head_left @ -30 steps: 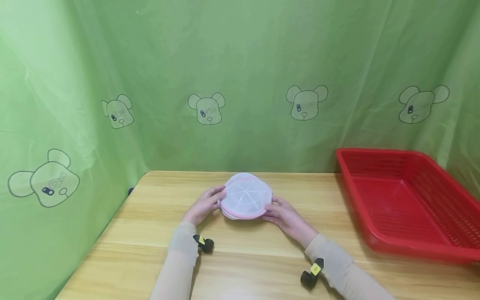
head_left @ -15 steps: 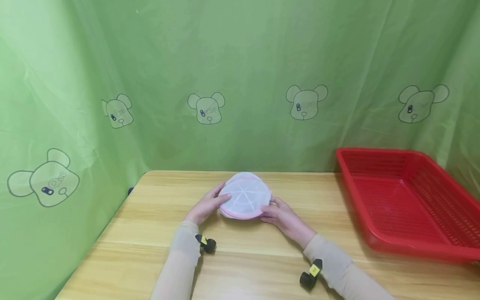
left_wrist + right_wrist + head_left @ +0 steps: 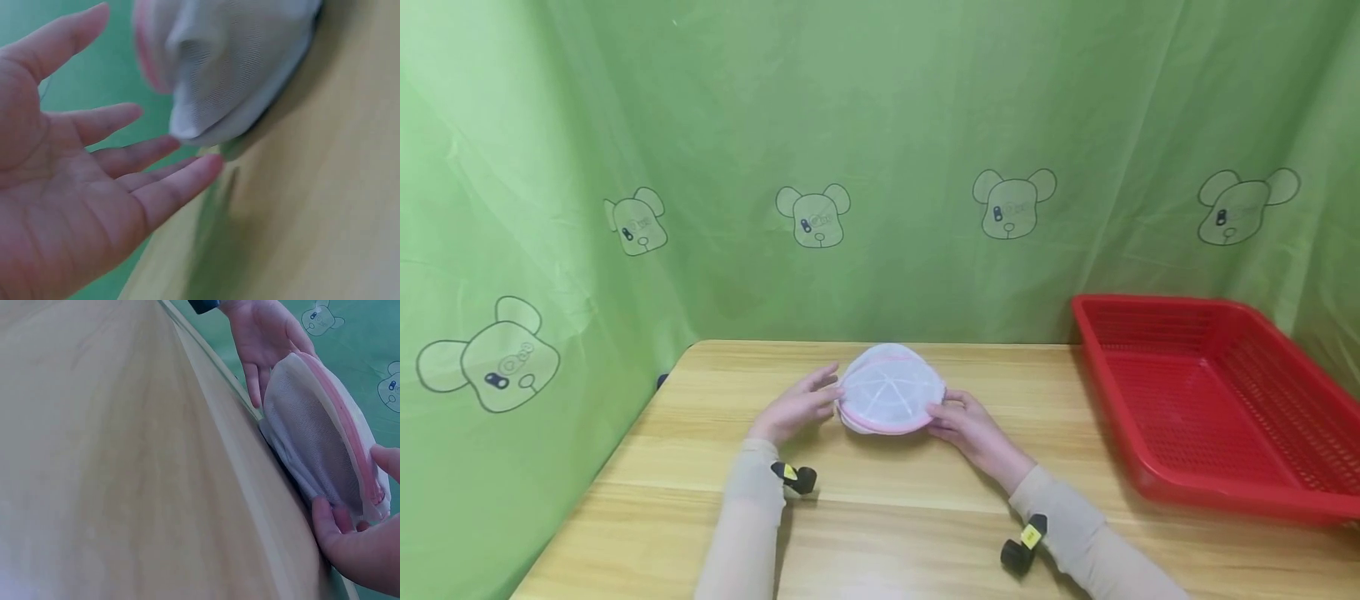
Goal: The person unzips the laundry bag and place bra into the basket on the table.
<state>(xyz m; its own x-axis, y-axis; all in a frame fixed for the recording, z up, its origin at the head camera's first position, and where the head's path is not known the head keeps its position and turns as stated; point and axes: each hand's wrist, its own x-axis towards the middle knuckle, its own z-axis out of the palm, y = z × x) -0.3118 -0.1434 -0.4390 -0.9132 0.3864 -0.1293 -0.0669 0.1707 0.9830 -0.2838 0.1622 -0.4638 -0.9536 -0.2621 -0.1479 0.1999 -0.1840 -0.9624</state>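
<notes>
A round white mesh laundry bag (image 3: 891,387) with a pink zipper (image 3: 345,424) stands at the middle of the table, toward the back. My right hand (image 3: 976,435) holds its right edge, thumb on the top panel and fingers below, as the right wrist view also shows. At the bag's left edge is my left hand (image 3: 793,412), fingers spread. In the left wrist view its palm (image 3: 75,200) faces up and the fingers reach toward the bag's soft mesh side (image 3: 234,75) without curling round it. Pale seams cross the bag's top like spokes.
A large red plastic basket (image 3: 1138,450) with perforated walls stands at the right of the wooden table (image 3: 880,533). Green curtains (image 3: 895,100) printed with bear heads hang behind and at the sides. Small black cameras (image 3: 1018,554) are strapped to both wrists.
Half a second ago the left thumb lay on the bag's top; now the left hand has drawn back left and its fingers have spread. The right hand keeps its hold, the bag nearly still.
</notes>
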